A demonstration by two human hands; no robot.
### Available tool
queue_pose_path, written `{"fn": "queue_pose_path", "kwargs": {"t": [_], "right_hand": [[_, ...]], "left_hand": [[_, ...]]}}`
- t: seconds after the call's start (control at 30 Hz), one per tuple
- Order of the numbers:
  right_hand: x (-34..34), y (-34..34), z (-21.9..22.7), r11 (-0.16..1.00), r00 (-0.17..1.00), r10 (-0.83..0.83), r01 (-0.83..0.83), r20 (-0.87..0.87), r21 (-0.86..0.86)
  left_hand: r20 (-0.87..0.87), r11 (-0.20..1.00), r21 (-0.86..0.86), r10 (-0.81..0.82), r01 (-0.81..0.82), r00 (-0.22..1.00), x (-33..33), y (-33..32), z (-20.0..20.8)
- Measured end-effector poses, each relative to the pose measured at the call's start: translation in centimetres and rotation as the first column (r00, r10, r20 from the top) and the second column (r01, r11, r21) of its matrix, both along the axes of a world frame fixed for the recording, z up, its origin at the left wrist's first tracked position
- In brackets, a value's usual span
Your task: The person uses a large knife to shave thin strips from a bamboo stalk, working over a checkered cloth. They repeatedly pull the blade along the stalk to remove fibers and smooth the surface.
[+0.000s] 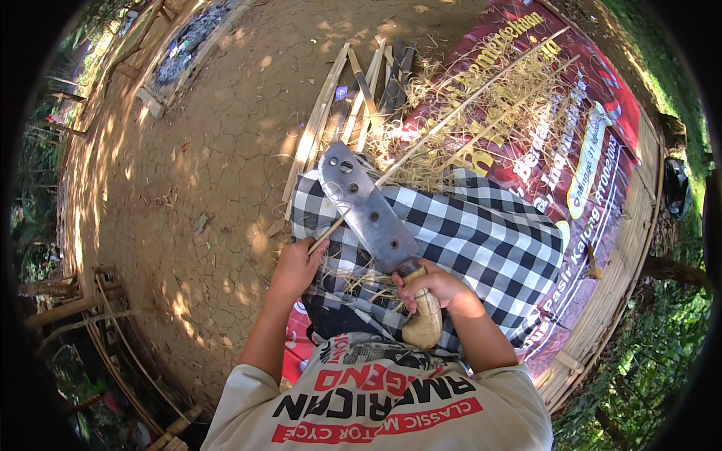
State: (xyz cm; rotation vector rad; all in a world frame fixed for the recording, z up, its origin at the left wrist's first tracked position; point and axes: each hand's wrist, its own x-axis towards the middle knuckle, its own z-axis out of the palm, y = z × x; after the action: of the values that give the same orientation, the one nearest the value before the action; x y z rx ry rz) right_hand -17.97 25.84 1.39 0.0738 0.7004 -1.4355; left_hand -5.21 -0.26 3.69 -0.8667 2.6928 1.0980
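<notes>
Over the cloth [481,225], the right hand [440,291] is clasping the knife [382,234], fingers curled; at the cloth's left edge, the left hand [295,264] is pinching the strip [466,111], seemingly steadying it beneath the knife. The cloth is probably catching shavings [352,285].

Off-white T-shirt [466,432] with short, loose sleeves [239,391]; bold black and red lettering [444,388] across the front — plus a red band [421,418] with pale letters; black-and-white checked cloth [489,244] over the lap; left hand [295,269] and right hand [442,289] — both bare.
</notes>
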Motion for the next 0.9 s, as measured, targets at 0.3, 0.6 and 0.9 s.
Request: {"fn": "queue_pose_path", "kwargs": {"t": [0.3,0.6,0.9], "right_hand": [[0.3,-0.4,0.4,0.999,0.991,0.043,-0.041,-0.123,0.021],[0.4,-0.1,-0.9,0.996,0.999,0.032,-0.031,0.010,-0.081],[0.4,0.3,-0.8,0.992,0.995,-0.021,0.033,0.098,-0.125]], "left_hand": [[0.013,1.000,0.023,0.009,-0.009,1.000,0.1,0.1,0.2],[0.013,1.000,0.011,0.004,-0.004,1.000,-0.2,0.3,0.9],[-0.005,0.996,-0.001,-0.090,0.090,0.996,-2.8,1.2,3.6]]}}
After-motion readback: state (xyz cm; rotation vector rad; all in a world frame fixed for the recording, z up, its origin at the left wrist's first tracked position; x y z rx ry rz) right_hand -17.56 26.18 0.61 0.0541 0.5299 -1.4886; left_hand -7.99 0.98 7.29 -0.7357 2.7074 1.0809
